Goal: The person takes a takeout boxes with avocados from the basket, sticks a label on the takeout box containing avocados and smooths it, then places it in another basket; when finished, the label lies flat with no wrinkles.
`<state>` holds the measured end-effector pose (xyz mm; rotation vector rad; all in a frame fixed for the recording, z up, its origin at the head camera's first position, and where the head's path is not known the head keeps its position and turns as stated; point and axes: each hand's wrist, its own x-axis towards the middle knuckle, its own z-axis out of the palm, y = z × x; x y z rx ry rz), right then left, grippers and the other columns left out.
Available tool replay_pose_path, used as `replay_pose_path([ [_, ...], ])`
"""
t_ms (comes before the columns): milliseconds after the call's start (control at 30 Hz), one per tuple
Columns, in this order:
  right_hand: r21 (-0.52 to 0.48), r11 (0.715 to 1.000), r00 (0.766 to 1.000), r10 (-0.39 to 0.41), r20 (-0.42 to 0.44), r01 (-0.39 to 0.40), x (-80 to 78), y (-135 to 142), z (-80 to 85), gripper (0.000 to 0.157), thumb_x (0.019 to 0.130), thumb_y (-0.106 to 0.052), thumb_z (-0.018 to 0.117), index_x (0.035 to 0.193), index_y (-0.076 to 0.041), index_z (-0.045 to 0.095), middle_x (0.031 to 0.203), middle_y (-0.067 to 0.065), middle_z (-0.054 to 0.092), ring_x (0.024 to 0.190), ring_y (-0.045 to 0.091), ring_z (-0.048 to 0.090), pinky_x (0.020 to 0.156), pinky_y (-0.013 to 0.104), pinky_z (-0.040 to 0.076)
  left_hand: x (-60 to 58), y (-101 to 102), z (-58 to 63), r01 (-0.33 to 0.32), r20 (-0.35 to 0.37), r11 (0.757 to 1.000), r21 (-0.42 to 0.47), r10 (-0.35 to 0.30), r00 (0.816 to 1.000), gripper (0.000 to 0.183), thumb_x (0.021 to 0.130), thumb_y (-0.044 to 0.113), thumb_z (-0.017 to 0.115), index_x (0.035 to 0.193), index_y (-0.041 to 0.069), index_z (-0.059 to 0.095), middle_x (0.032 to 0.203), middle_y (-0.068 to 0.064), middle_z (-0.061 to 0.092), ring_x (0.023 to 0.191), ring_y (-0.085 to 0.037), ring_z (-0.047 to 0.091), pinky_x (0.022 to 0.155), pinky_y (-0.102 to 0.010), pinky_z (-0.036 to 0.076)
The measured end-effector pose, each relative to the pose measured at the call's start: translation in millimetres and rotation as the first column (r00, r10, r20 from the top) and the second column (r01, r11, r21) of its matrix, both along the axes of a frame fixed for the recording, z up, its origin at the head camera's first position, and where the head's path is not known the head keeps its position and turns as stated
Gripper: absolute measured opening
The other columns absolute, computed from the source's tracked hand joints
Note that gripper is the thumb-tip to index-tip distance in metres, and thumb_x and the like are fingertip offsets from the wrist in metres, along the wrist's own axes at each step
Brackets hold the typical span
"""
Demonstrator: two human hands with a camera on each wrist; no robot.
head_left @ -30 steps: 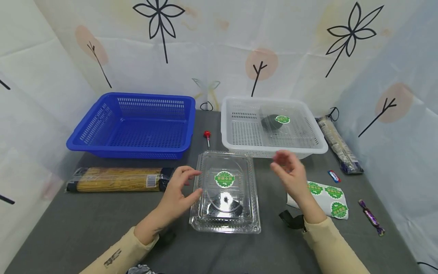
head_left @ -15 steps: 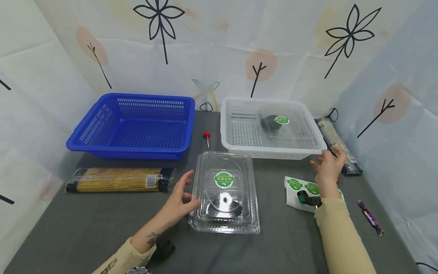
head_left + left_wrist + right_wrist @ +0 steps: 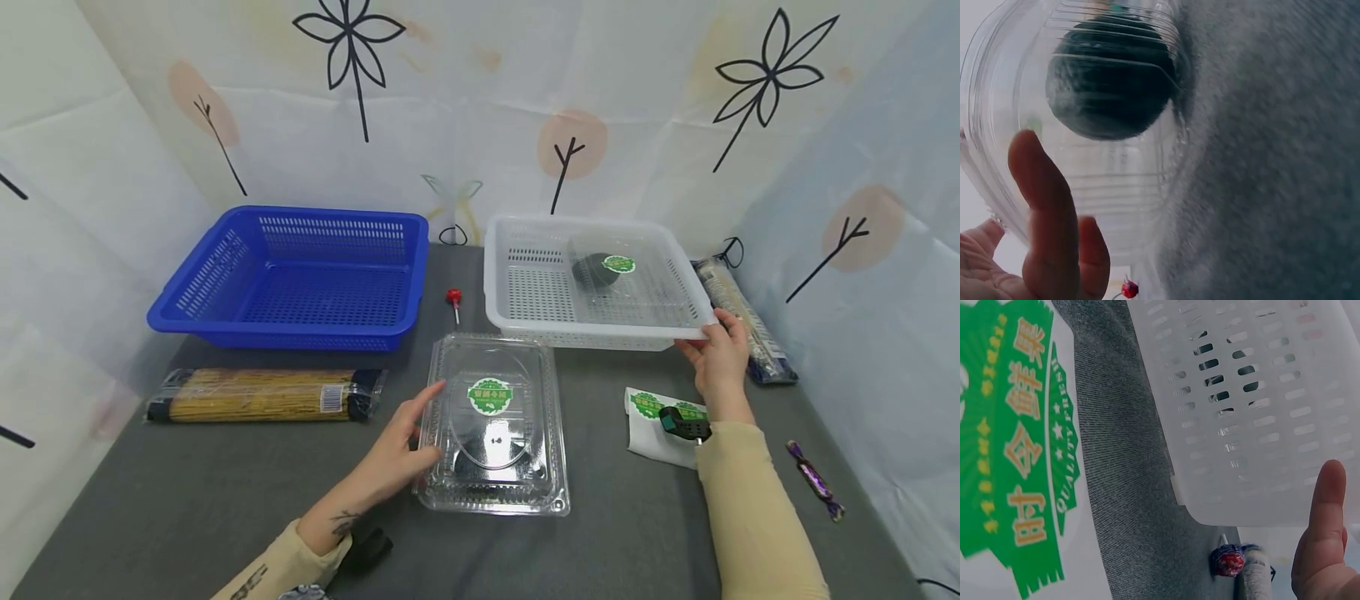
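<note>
A clear plastic clamshell box [image 3: 491,467] with a green-and-white sticker lies in the middle of the table. Through its wall, the left wrist view shows a dark round object [image 3: 1110,84] inside. My left hand [image 3: 401,433] is at the box's left side, fingers loosely extended with index finger and thumb at the edge. My right hand [image 3: 722,362] grips the front right corner of the white basket [image 3: 592,325], thumb at the front and fingers by the right rim. A second stickered clear box [image 3: 645,287] lies in that basket, with a dark round object in it.
A blue basket [image 3: 322,321] stands back left, with a pack of noodles [image 3: 255,396] before it. Another long pack [image 3: 750,325] leans right of the white basket. A sticker sheet [image 3: 656,442], a wrapped candy [image 3: 815,481] and a red lollipop [image 3: 453,298] lie about.
My right hand has moved from above the table right of the box, rightward, then onto the white basket's corner. My left hand stays beside the box, shifting slightly.
</note>
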<state>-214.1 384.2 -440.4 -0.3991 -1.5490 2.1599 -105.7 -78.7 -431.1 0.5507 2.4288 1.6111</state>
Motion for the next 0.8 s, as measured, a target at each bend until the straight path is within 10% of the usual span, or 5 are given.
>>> replay_pose_path([
  [133, 0.029, 1.000, 1.000, 0.009, 0.013, -0.009, -4.5, 7.0, -6.2, 0.032, 0.089, -0.011, 0.044, 0.119, -0.018, 0.039, 0.115, 0.005, 0.042, 0.078, 0.018, 0.059, 0.064, 0.031, 0.052, 0.1, 1.0, -2.3, -0.027, -0.135, 0.998, -0.063, 0.018, 0.991, 0.079, 0.060, 0.002, 0.052, 0.132, 0.027, 0.034, 0.113, -0.007, 0.039, 0.077, -0.016, 0.036, 0.060, -0.027, 0.034],
  [333, 0.011, 1.000, 1.000, 0.013, 0.029, -0.013, -3.9, 7.8, -5.1, 0.032, 0.089, -0.012, 0.046, 0.119, -0.019, 0.040, 0.116, 0.004, 0.042, 0.079, 0.019, 0.059, 0.064, 0.033, 0.052, 4.1, 0.4, 9.3, -0.041, -0.148, 0.996, -0.077, 0.029, 0.989, 0.078, 0.056, 0.001, 0.053, 0.129, 0.027, 0.037, 0.109, -0.008, 0.040, 0.071, -0.017, 0.038, 0.058, -0.027, 0.036],
  [800, 0.020, 0.999, 0.999, 0.035, 0.007, -0.035, -8.6, 13.8, -15.7, 0.032, 0.089, -0.016, 0.047, 0.120, -0.021, 0.039, 0.118, 0.005, 0.040, 0.080, 0.019, 0.057, 0.066, 0.032, 0.052, -1.3, -3.0, 73.4, 0.235, -0.072, 0.960, 0.155, -0.226, 0.971, 0.068, 0.066, -0.001, 0.040, 0.131, 0.018, 0.032, 0.126, -0.013, 0.029, 0.078, -0.026, 0.048, 0.053, -0.032, 0.045],
])
